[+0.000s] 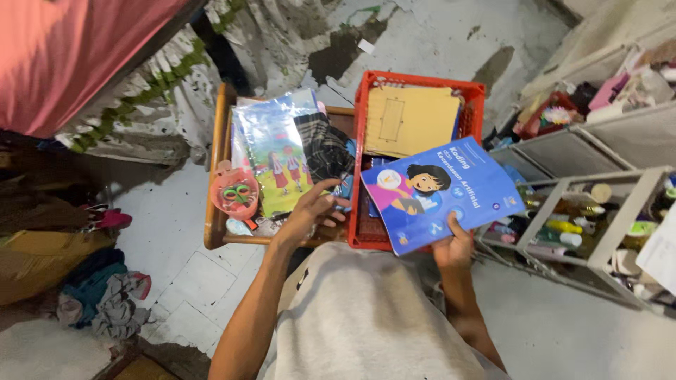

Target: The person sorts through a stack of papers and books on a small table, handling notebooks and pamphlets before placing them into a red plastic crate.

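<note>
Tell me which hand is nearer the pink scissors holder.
Left. The left hand reaches over the wooden tray just right of the pink scissors holder; the right hand holds the blue book farther right.

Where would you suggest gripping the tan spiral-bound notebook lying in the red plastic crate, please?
Probably by the near edge of the tan spiral-bound notebook, coming from above on the person's side. It lies flat on top of the red plastic crate's contents with its wire binding along the far edge. The blue illustrated booklet in the right hand overlaps that near side.

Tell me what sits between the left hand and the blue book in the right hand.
In the head view, only the red crate's left wall, plus some small blue items by the left hand, before the blue book held by the right hand.
</note>
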